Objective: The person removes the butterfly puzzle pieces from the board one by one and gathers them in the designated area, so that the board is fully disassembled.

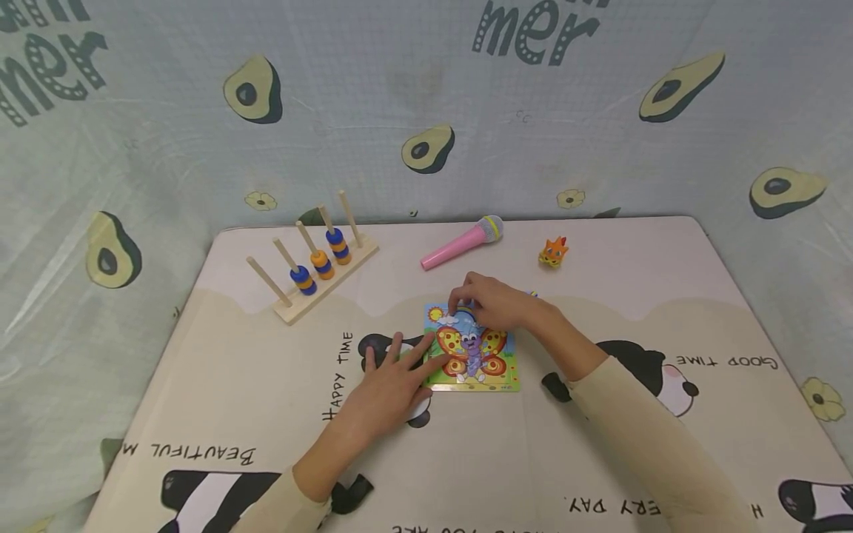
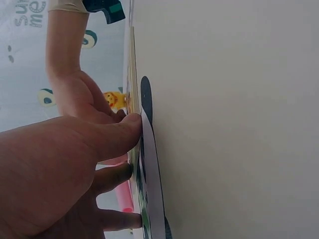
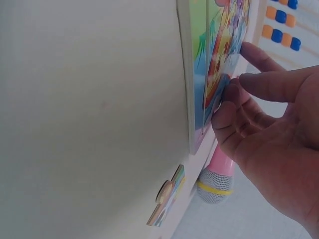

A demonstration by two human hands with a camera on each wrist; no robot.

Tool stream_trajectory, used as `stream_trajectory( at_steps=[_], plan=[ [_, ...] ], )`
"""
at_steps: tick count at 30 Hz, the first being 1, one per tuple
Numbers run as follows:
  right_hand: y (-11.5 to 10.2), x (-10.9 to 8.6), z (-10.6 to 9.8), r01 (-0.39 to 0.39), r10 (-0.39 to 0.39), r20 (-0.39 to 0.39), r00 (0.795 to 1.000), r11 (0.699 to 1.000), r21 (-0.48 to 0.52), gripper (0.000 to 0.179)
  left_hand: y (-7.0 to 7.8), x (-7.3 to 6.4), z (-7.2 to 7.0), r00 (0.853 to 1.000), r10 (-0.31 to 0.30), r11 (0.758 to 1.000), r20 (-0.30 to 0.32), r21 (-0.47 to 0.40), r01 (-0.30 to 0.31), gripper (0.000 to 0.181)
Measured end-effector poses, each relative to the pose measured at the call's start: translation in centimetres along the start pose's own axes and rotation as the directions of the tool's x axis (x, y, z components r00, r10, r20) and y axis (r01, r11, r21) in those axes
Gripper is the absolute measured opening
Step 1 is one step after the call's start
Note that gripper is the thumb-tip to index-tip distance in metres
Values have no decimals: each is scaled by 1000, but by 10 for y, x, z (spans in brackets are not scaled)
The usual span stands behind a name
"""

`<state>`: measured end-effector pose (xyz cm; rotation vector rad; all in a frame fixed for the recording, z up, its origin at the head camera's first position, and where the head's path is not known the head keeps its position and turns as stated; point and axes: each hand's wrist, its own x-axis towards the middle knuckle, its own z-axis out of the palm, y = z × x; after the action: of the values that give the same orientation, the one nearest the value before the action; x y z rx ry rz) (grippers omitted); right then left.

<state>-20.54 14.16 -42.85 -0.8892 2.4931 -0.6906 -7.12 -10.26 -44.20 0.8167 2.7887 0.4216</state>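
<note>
A butterfly jigsaw puzzle (image 1: 494,363) in a flat square board lies mid-table. My left hand (image 1: 389,389) has its fingers spread. Its fingertips touch the puzzle's left side, and in the left wrist view the thumb (image 2: 117,134) lies against the board's edge. Over the puzzle's top part, my right hand (image 1: 496,302) has bent fingers with the tips down at the picture. In the right wrist view these fingertips (image 3: 224,115) meet the picture's surface; whether they pinch a piece is hidden. A loose puzzle piece (image 3: 168,196) lies on the table beside the board, mostly behind my right wrist in the head view.
At the back left stands a wooden bead abacus (image 1: 326,285) with blue and orange beads on upright pegs. A pink toy microphone (image 1: 460,244) lies behind the puzzle. A small orange and yellow toy figure (image 1: 553,252) sits to its right. A panda-print cloth (image 1: 266,392) covers the table.
</note>
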Motion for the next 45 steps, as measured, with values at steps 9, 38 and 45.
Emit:
stream_trajectory(
  at_steps=[9, 38, 45],
  plan=[
    [-3, 2, 0, -17, 17, 6, 1000, 1000, 1, 41, 0, 0, 1, 1000, -1, 1000, 6, 8, 1, 55],
    [-7, -3, -12, 19, -18, 58, 998, 1000, -22, 38, -1, 0, 0, 1000, 12, 1000, -5, 8, -11, 53],
    [-10, -9, -11, -4, 4, 61, 998, 1000, -11, 49, -2, 0, 1, 1000, 15, 1000, -7, 12, -15, 54]
  ],
)
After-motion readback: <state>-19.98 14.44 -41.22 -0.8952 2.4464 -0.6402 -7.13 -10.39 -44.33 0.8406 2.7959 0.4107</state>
